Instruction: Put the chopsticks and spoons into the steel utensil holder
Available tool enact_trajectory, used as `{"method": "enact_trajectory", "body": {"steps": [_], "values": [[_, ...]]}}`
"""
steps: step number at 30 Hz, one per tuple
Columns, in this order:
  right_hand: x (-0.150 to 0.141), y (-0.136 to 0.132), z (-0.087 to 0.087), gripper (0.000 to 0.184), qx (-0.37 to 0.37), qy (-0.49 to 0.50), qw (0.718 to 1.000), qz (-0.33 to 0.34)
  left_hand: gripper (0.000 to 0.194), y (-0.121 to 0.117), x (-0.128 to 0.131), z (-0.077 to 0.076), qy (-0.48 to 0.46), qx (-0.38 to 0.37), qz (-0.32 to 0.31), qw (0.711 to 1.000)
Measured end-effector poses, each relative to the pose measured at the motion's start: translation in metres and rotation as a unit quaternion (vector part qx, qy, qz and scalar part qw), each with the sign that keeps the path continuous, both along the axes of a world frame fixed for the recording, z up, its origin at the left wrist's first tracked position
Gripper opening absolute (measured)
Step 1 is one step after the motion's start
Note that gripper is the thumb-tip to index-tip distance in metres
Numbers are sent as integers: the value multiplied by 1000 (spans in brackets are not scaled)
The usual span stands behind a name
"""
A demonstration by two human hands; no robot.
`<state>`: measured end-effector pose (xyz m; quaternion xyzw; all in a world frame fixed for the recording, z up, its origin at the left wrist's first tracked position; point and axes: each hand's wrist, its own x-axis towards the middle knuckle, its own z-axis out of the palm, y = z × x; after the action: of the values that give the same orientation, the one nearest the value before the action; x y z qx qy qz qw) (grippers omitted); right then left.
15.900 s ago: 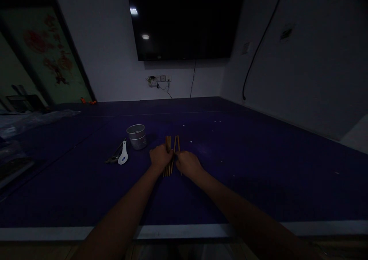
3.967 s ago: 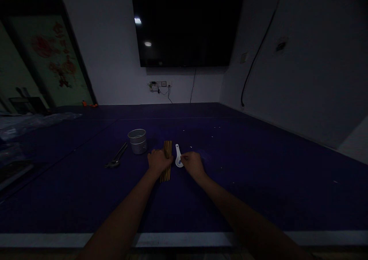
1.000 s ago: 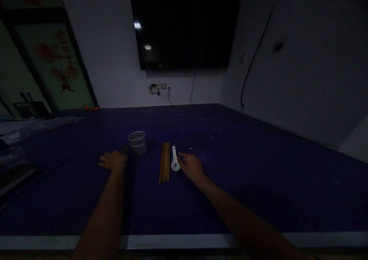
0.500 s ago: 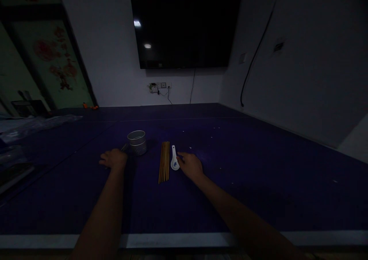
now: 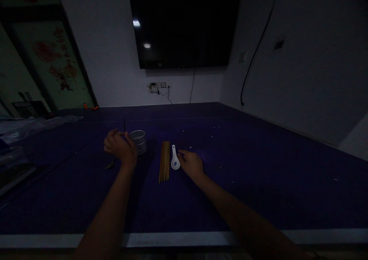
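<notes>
My left hand [image 5: 120,146] is lifted above the dark blue table [image 5: 258,168], fingers closed on a thin dark metal utensil [image 5: 124,124] whose end sticks up. It hovers just left of a small metal cup [image 5: 138,141]. Another metal utensil [image 5: 110,165] lies on the table below that hand. A row of wooden chopsticks [image 5: 164,166] lies side by side in the middle. Right of the row is a white ceramic spoon [image 5: 174,161] with a blue mark. My right hand [image 5: 191,164] rests on the table beside the spoon, fingers loosely stretched, holding nothing.
A dark wall-mounted screen [image 5: 185,26] hangs over the far end of the table, with a socket strip [image 5: 160,85] and cables below it. Clear plastic sheeting [image 5: 25,124] lies at the far left. The table's pale front edge [image 5: 178,238] runs close to me.
My left hand has risen from the table beside the cup, lifting a thin metal utensil with it. My right hand has stayed next to the white spoon.
</notes>
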<state>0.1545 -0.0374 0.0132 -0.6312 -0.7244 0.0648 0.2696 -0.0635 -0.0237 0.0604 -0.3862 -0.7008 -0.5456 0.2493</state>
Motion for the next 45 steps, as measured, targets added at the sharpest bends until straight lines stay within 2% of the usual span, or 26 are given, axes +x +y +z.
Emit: {"method": "enact_trajectory", "body": {"steps": [3, 6, 10, 12, 14, 19, 23, 27, 30, 33, 36, 38, 41, 45], "values": [[-1, 0, 1, 35, 27, 16, 1000, -1, 25, -3, 27, -9, 108, 38, -116, 987], [-2, -2, 2, 36, 56, 34, 997, 35, 22, -5, 56, -24, 215, 71, -231, 946], [-4, -4, 1, 25, 68, 51, 993, 86, 16, -12, 87, -36, 330, 88, -312, 887], [-3, -4, -1, 20, 71, 60, 991, 96, 15, -16, 95, -38, 355, 96, -334, 868], [-2, -3, -3, 20, 81, 70, 989, 106, 15, -18, 99, -39, 343, 94, -352, 866], [-1, 0, -5, 25, 100, 87, 983, 125, 19, -18, 97, -38, 273, 70, -370, 886], [-1, 1, -2, 27, 107, 112, 980, 123, 22, -18, 91, -35, 274, 61, -323, 904], [6, 4, 3, 32, 70, 117, 989, 52, 24, -14, 66, -23, 269, 94, -197, 938], [17, 8, 7, 31, 10, 66, 998, -9, 28, -9, 33, -10, 164, 90, -74, 980], [25, 11, 8, 30, -46, -11, 998, -39, 31, -5, 0, -2, 28, 43, 34, 998], [28, 13, 7, 31, -76, -69, 994, -40, 35, 0, -29, -7, -70, -56, 95, 991], [28, 13, 6, 31, -87, -86, 992, -37, 32, 3, -45, -14, -114, -140, 113, 977], [26, 13, 4, 31, -97, -98, 990, -35, 28, 10, -61, -26, -156, -264, 98, 947], [26, 13, 4, 30, -115, -101, 987, -45, 25, 17, -70, -35, -167, -332, 79, 925]]}}
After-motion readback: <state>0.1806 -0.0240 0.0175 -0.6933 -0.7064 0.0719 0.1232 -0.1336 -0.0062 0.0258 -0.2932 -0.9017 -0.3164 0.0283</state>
